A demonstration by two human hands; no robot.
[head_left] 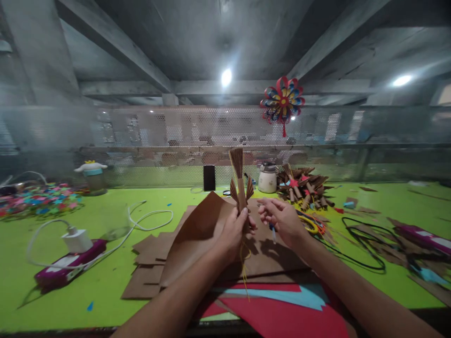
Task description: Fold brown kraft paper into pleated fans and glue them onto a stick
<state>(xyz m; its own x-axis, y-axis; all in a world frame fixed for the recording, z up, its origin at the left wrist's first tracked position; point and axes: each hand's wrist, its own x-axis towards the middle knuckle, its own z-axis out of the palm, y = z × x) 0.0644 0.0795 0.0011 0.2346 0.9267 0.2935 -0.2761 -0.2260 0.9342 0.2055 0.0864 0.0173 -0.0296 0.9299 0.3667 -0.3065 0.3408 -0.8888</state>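
My left hand (234, 230) is wrapped round the rolled stem of a brown paper craft piece (241, 190), held upright above the paper. The piece has a tall pleated fan at its top and a smaller pleated fan on each side. Yellow string (244, 267) trails below my left hand. Just to the right, apart from the piece, my right hand (280, 218) has its fingers curled together. A small blue and whitish object (273, 232) shows under those fingers; its kind is unclear. Brown paper sheets (197, 234) lie beneath both hands, one curling up at left.
Red paper (282, 314) lies at the front edge. A heap of similar brown pieces (306, 188) is at back right, beside a lidded jar (268, 178). Yellow-handled scissors (310, 224) and a black cable (366, 263) lie right; a purple power strip (68, 265) stands left.
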